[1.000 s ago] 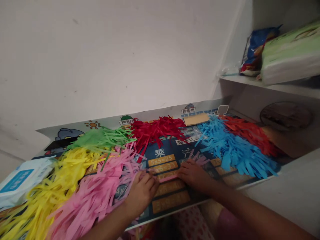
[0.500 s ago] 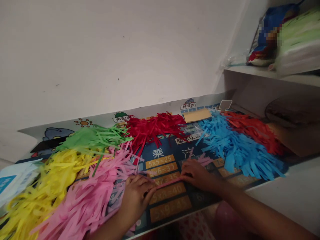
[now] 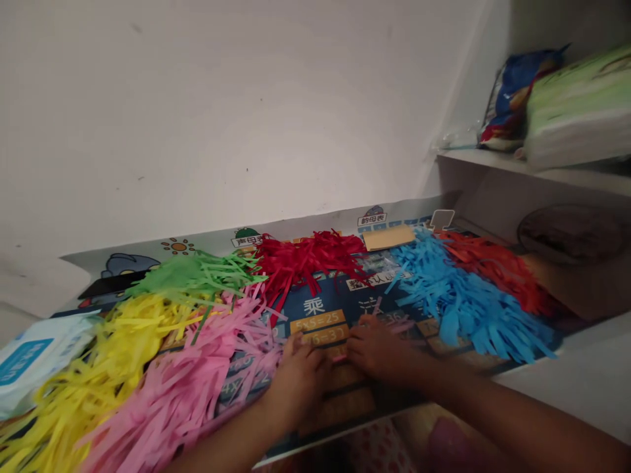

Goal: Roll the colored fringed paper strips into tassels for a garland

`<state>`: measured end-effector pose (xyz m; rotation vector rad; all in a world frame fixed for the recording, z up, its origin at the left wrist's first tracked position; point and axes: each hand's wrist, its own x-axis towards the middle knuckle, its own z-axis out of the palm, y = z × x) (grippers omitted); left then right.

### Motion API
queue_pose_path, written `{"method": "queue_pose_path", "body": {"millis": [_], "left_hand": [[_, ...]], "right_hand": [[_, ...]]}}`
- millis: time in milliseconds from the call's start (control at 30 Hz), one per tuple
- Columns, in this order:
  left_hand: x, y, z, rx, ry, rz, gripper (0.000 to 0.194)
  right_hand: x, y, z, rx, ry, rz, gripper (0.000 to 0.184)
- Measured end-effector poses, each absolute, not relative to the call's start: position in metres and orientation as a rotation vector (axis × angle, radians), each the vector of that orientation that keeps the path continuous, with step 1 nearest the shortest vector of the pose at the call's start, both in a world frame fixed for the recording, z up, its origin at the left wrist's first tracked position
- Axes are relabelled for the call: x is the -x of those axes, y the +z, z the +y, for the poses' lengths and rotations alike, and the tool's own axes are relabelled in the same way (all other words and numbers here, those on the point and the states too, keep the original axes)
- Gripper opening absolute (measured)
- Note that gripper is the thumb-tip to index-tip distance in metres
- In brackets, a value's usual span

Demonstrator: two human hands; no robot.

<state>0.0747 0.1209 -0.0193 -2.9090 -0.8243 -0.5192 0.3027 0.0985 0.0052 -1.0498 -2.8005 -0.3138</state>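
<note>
My left hand [image 3: 302, 376] and my right hand [image 3: 378, 348] are close together over the printed mat. A short bit of pink paper strip [image 3: 339, 359] shows between them, and the fingers of both hands are closed on it. Loose pink strip ends [image 3: 400, 325] stick out beyond my right hand. Left of my left hand lies a large heap of pink paper strips [image 3: 190, 387], its nearest ends by my wrist. Motion blurs the fingertips somewhat.
Around the mat [image 3: 340, 401] lie yellow [image 3: 108, 348], green [image 3: 197, 272], red [image 3: 315, 259], blue [image 3: 473, 299] and orange-red strips [image 3: 497, 263]. A tan card [image 3: 388, 238] sits at the back, a wipes pack [image 3: 44, 358] at left. A shelf [image 3: 542, 174] holds packages at right.
My hands have drawn closer together, so less of the pink strip shows between them. The camera view has tilted slightly upward.
</note>
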Motion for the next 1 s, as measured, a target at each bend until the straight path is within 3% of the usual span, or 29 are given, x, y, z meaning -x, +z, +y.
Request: {"method": "queue_pose_path", "body": {"millis": [133, 300, 400, 500, 667, 767, 1000], "left_hand": [[-0.079, -0.001, 0.112, 2.799, -0.49, -0.759, 0.016], [-0.059, 0.045, 0.061, 2.718, -1.085, -0.406, 0.024], [-0.054, 0.071, 0.037, 2.725, -1.112, -0.371, 0.032], [-0.055, 0.077, 0.03, 2.683, -1.287, -0.452, 0.033], [-0.05, 0.045, 0.028, 2.724, -1.401, -0.669, 0.018], [-0.051, 0.023, 0.024, 2.743, -1.487, -0.846, 0.02], [-0.054, 0.008, 0.02, 2.993, -1.548, -0.954, 0.021]], "right_hand": [[-0.294, 0.019, 0.08, 1.237, -0.12, -2.654, 0.017], [-0.278, 0.054, 0.019, 1.352, 0.518, -2.194, 0.021], [-0.267, 0.063, 0.003, 1.209, 1.138, -1.951, 0.03], [-0.253, 0.051, 0.0, 1.024, 1.692, -1.392, 0.025], [-0.228, 0.019, -0.009, 1.084, 1.417, -1.155, 0.029], [-0.217, 0.008, -0.012, 1.124, 1.185, -1.049, 0.027], [-0.206, -0.005, -0.011, 1.097, 1.079, -1.075, 0.026]]}}
